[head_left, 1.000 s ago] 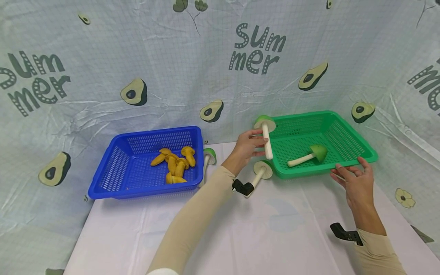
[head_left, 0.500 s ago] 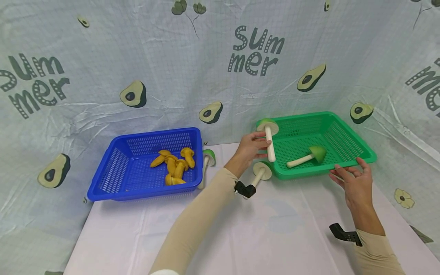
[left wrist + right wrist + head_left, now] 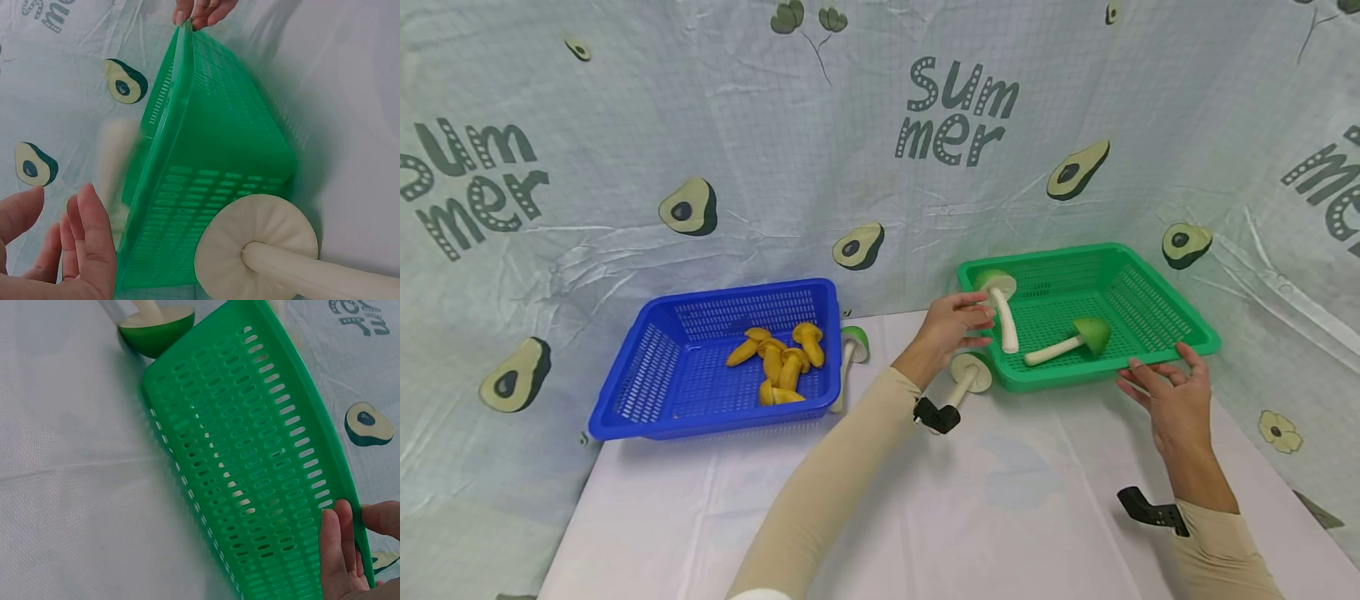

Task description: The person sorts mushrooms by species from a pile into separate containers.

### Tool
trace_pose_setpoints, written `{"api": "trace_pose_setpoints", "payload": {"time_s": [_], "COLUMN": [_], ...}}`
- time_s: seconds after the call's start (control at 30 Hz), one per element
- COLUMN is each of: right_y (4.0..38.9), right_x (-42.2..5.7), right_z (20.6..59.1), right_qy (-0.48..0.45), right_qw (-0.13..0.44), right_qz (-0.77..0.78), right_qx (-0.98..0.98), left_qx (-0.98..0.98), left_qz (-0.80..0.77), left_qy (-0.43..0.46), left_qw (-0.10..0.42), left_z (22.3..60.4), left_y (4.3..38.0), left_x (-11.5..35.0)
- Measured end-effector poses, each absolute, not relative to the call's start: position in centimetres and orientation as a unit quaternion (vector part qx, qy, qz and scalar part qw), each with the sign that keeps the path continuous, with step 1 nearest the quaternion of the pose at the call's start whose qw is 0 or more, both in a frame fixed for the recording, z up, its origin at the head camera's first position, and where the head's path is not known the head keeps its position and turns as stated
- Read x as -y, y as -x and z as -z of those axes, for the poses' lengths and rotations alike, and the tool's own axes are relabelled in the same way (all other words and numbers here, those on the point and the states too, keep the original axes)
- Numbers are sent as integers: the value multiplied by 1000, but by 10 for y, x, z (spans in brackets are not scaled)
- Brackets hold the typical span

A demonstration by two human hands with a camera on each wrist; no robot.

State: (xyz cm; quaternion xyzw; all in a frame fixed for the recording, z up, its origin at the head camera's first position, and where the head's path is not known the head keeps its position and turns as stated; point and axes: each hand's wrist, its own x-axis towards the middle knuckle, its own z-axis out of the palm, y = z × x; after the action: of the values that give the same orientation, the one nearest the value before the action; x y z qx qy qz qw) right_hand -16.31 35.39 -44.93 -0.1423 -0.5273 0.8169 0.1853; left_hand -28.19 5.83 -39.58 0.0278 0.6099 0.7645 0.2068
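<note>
A green-capped toy mushroom (image 3: pixel 1007 321) with a white stem is tilted in the air at the left end of the green basket (image 3: pixel 1108 373). My left hand (image 3: pixel 951 329) is beside it, fingers spread and apart from the stem. In the left wrist view that stem (image 3: pixel 117 159) is blurred, and a gap shows between thumb and fingers. My right hand (image 3: pixel 1178 404) pinches the basket's front rim near its right corner, thumb on one side and fingers (image 3: pixel 337 550) on the other. Another green mushroom (image 3: pixel 1092 335) lies inside this basket.
A blue basket (image 3: pixel 625 417) at left holds several yellow mushrooms (image 3: pixel 792 367). One green-capped mushroom (image 3: pixel 854 343) lies against its right side. Another one (image 3: pixel 972 372) lies on the white tablecloth (image 3: pixel 1000 517) by the green basket's left end. A printed curtain (image 3: pixel 760 167) hangs behind.
My left hand has moved slightly right, over the green basket's left end, and its fingers have let go of the mushroom, which drops lower. The right hand stays on the rim.
</note>
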Motion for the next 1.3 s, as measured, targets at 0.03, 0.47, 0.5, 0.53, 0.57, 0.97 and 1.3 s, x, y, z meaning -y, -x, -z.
{"api": "trace_pose_setpoints", "payload": {"time_s": [0.03, 0.47, 0.5, 0.53, 0.57, 0.97, 1.3], "right_y": [163, 163, 164, 164, 164, 164, 164], "right_x": [-354, -355, -355, -356, -356, -356, -356], "right_z": [449, 450, 450, 450, 450, 451, 452], "right_qy": [143, 149, 151, 153, 154, 147, 147], "right_qw": [185, 179, 179, 179, 180, 181, 180], "right_qz": [-816, -814, -814, -814, -814, -820, -822], "right_qx": [528, 532, 532, 531, 531, 523, 520], "left_qx": [-608, -609, -608, -608, -608, -625, -628], "left_qz": [-766, -769, -771, -772, -772, -759, -752], "left_qy": [-30, -38, -37, -34, -31, 6, 20], "left_qw": [208, 191, 188, 185, 183, 185, 199], "left_z": [396, 411, 412, 414, 416, 442, 464], "left_y": [282, 285, 285, 286, 286, 278, 273], "left_x": [-58, -36, -34, -32, -30, -9, 0]}}
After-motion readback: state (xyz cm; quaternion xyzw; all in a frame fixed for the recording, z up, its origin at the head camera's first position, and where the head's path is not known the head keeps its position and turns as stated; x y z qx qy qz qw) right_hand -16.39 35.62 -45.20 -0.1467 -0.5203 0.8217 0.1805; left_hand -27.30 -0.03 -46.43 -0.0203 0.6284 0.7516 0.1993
